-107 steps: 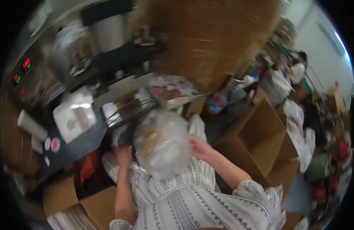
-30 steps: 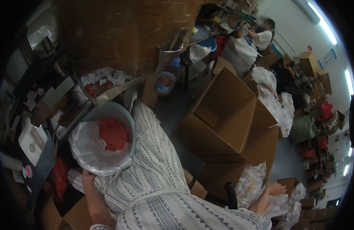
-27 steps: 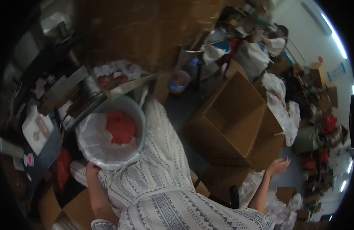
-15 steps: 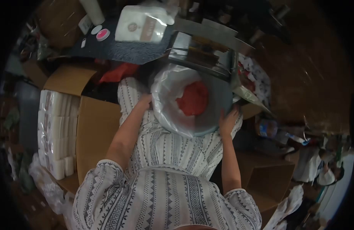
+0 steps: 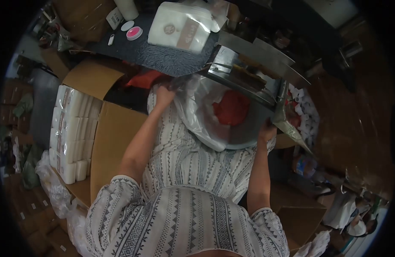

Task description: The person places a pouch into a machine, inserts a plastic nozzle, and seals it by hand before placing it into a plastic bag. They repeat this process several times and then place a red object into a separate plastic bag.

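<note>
A round grey-blue tub [image 5: 253, 113] stands between my knees, lined on its left side with a clear plastic bag [image 5: 191, 107]. Down inside it lies a red piece [image 5: 232, 108] that looks like cloth or plastic. My left hand [image 5: 164, 97] is closed on the edge of the bag, just left of the tub. At the tub's right rim, my right hand [image 5: 267, 131] has its fingers curled round the side. A metal machine [image 5: 244, 70] overhangs the tub's far edge.
An open cardboard box [image 5: 116, 145] with stacked white packs [image 5: 73, 132] sits at the left. On the blue fuzzy mat [image 5: 163, 60] are a wrapped white pack [image 5: 180, 28] and a pink round tub [image 5: 134, 33]. White rolls [image 5: 306, 107] lie right of the machine.
My left hand has moved up and away from the tub's side, drawing the bag's edge leftward. My right hand stays at the right rim. The whole view has shifted and tilted slightly.
</note>
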Motion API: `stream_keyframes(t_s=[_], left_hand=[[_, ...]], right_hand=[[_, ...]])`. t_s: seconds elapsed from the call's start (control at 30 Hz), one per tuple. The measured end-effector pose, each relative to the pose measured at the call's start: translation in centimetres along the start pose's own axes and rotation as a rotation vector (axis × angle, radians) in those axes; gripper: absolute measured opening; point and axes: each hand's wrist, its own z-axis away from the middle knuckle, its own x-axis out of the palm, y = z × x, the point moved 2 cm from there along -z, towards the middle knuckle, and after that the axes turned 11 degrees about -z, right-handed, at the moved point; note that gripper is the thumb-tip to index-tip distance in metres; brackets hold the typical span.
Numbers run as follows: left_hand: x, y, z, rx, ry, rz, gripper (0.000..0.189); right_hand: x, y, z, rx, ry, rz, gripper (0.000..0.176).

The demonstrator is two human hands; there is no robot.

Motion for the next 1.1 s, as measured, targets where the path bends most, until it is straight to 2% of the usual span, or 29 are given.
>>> stream_keyframes(t_s=[0.07, 0.1, 0.17, 0.2, 0.27, 0.3, 0.37, 0.4, 0.47, 0.5, 0.57, 0.6, 0.63, 0.67, 0.7, 0.77, 0.8, 0.87, 0.9, 0.97, 1.1], left_hand=[[-3.8, -0.2, 1.4, -0.212, -0.127, 0.624, 0.037], [-5.1, -0.4, 2.2, -0.216, -0.126, 0.616, 0.037], [-6.7, -0.4, 3.8, -0.441, -0.312, 1.689, 0.033], [-7.8, 0.5, 4.3, -0.448, -0.312, 1.683, 0.033], [-9.2, 2.6, 5.3, -0.662, -0.408, 1.816, 0.029], [-8.7, 2.1, 5.6, -0.671, -0.404, 1.811, 0.029], [-7.0, 0.7, 6.4, -0.722, -0.637, 1.484, 0.029], [-7.2, 0.3, 6.4, -0.736, -0.632, 1.483, 0.029], [-8.0, -1.0, 4.8, -0.666, -0.308, 1.597, 0.027], [-8.0, -1.9, 4.6, -0.674, -0.300, 1.592, 0.027], [-8.1, -3.1, 4.6, -0.441, -0.378, 2.015, 0.026], [-8.8, -1.8, 4.8, -0.442, -0.377, 2.012, 0.026], [-9.5, 1.0, 5.8, -0.600, -0.373, 1.987, 0.025], [-9.6, 3.0, 6.8, -0.757, -0.367, 1.956, 0.024], [-9.1, 3.6, 7.7, -0.763, -0.366, 1.953, 0.024], [-8.4, 5.4, 9.8, -0.528, -0.844, 2.164, 0.024], [-8.9, 6.4, 10.3, -0.536, -0.843, 2.163, 0.024], [-10.7, 9.3, 10.5, -0.409, -0.833, 1.846, 0.024], [-10.8, 10.2, 10.8, -0.410, -0.838, 1.847, 0.024], [-10.6, 10.7, 11.3, -0.601, -0.436, 1.426, 0.023], [-10.1, 11.2, 12.1, -0.505, -0.450, 1.236, 0.023]], right_hand=[[0.4, 1.0, -0.3, -0.050, 0.002, 0.059, 0.038], [0.6, 2.1, -0.4, -0.045, -0.004, 0.055, 0.038], [1.1, 4.1, -0.5, -0.035, -0.015, 0.036, 0.040], [1.1, 4.0, -0.3, -0.028, -0.019, 0.036, 0.040], [0.6, 2.7, -0.4, 0.057, -0.091, -0.003, 0.029], [0.4, 1.7, -0.4, 0.063, -0.098, -0.002, 0.029], [-0.1, -0.7, -0.4, 0.048, -0.035, -0.077, 0.029], [-0.6, -2.0, -0.2, 0.053, -0.047, -0.075, 0.029], [-1.4, -5.5, 0.3, -0.261, 0.168, 0.100, 0.026], [-1.1, -6.5, 1.2, -0.257, 0.159, 0.096, 0.026], [0.0, -8.7, 3.5, -0.086, -0.103, -0.255, 0.024], [0.9, -11.0, 4.6, -0.100, -0.248, -0.342, 0.023], [1.5, -13.9, 5.9, -0.112, -0.394, -0.425, 0.021], [1.7, -17.1, 7.0, 0.014, -0.519, -0.536, 0.021], [2.1, -19.6, 8.4, 0.144, -0.645, -0.647, 0.021], [3.8, -21.4, 10.5, 0.088, -0.675, -0.726, 0.023], [4.0, -23.0, 11.0, 0.095, -0.677, -0.725, 0.023], [4.0, -26.4, 11.4, 0.159, -0.878, -0.971, 0.027], [4.2, -26.7, 11.8, 0.160, -0.875, -0.967, 0.027], [4.3, -26.9, 12.5, 0.130, -0.959, -0.898, 0.028], [4.1, -25.0, 13.4, 0.199, -0.903, -0.748, 0.022]])
